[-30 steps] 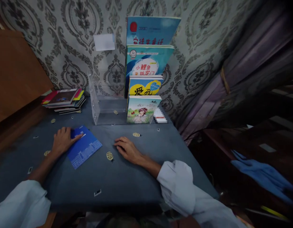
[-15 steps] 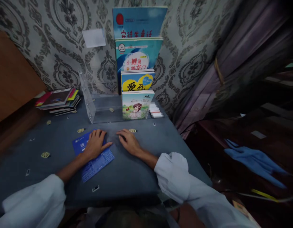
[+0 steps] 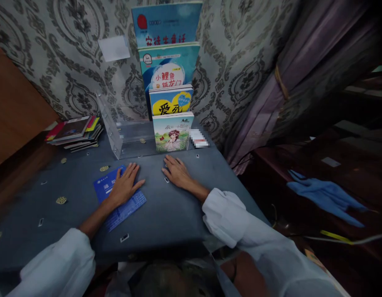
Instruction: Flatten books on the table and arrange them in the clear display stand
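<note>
My left hand (image 3: pixel 125 185) lies with fingers spread on a blue booklet (image 3: pixel 124 212), which rests flat and slanted on the grey-blue tablecloth (image 3: pixel 166 218). To its right, my right hand (image 3: pixel 177 172) rests palm down on the cloth, fingers apart and holding nothing. Just beyond my right hand stands a clear acrylic rack (image 3: pixel 135 142). At the rack's right side several books are stacked in steps, the front one a small book with a girl on its cover (image 3: pixel 173 134).
A pile of colourful booklets (image 3: pixel 77 130) sits at the table's back left. A pixelated white item (image 3: pixel 198 139) lies right of the rack. Behind is a patterned wall with a white paper (image 3: pixel 114 48); a purple curtain (image 3: pixel 259 111) and a blue cloth (image 3: pixel 323 196) are at right.
My right hand has moved forward toward the books and flattened on the cloth, its fingers now more spread. My left hand stays on the booklet. The view has shifted slightly.
</note>
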`<state>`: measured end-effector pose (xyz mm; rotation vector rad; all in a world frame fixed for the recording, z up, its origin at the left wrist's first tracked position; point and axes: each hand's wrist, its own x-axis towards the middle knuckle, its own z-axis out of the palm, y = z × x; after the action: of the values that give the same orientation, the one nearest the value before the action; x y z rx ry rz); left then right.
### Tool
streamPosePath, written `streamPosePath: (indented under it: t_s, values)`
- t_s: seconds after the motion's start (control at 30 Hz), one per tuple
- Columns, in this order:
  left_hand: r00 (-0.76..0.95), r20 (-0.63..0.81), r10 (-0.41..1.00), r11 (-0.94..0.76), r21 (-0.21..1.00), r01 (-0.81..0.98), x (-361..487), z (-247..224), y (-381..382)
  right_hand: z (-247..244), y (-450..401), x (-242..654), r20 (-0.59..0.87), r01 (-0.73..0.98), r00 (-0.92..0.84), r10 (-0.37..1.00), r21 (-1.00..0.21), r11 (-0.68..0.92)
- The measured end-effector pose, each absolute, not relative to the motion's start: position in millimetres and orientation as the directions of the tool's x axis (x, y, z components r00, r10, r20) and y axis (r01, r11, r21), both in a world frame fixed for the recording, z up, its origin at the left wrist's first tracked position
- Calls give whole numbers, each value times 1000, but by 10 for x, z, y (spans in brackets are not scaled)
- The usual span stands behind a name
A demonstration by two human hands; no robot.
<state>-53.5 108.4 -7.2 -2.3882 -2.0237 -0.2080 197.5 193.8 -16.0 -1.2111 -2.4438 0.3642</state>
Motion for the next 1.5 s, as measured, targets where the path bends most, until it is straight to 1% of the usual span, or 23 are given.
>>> streamPosePath:
  t_s: [0.1, 0.2, 0.23, 0.3, 0.4, 0.5, 0.63, 0.73, 0.87, 1.0, 1.07, 1.13, 1.17, 1.27, 1.33, 1.5]
  values:
    - [-5, 118, 993, -4, 72, 997, -759, -24, 944, -134, 2003, 2162, 184, 786, -484, 856, -338, 517]
    - [-184, 132, 974, 176, 69, 982, -996, 0, 793, -155, 2080, 2379, 161, 849, -413, 896, -287, 443]
    - [-224, 141, 964, 216, 72, 974, -1066, -4, 747, -168, 2107, 2451, 155, 866, -391, 907, -271, 420]
    - [-255, 168, 952, 243, 87, 966, -1178, -31, 676, -193, 2158, 2581, 146, 895, -349, 926, -241, 375]
    - [-234, 210, 949, 216, 106, 971, -1266, -103, 641, -213, 2211, 2707, 144, 922, -306, 941, -201, 330]
    - [-221, 208, 953, 201, 116, 973, -1270, -171, 688, -224, 2235, 2743, 145, 933, -289, 946, -179, 312]
    - [-146, 205, 968, 120, 133, 984, -1118, -214, 827, -250, 2255, 2734, 153, 927, -295, 943, -194, 321]
    - [-73, 206, 976, 45, 137, 990, -833, -223, 974, -254, 2263, 2733, 163, 922, -295, 941, -211, 326]
    - [12, 164, 986, -37, 150, 988, -413, -199, 1182, -231, 2249, 2747, 157, 922, -288, 945, -221, 317]
    - [113, 120, 986, -137, 221, 965, -437, -37, 1303, -223, 2240, 2775, 156, 915, -301, 941, -231, 331]
    - [96, 104, 990, -120, 261, 958, -651, 97, 1315, -222, 2243, 2788, 161, 906, -312, 936, -245, 344]
    - [-27, 55, 998, 13, 234, 972, -911, 231, 1304, -216, 2245, 2794, 154, 903, -314, 937, -257, 344]
    - [-65, 2, 998, 63, 205, 977, -1031, 289, 1293, -210, 2244, 2795, 145, 904, -311, 939, -260, 340]
    - [-30, -73, 997, 40, 147, 988, -1260, 406, 1265, -196, 2238, 2794, 128, 908, -305, 944, -258, 329]
    - [2, -109, 994, 15, 160, 987, -1299, 443, 1271, -195, 2233, 2793, 133, 908, -310, 941, -253, 335]
    - [-5, -152, 988, 36, 207, 978, -1277, 467, 1351, -208, 2228, 2796, 155, 902, -317, 936, -257, 348]
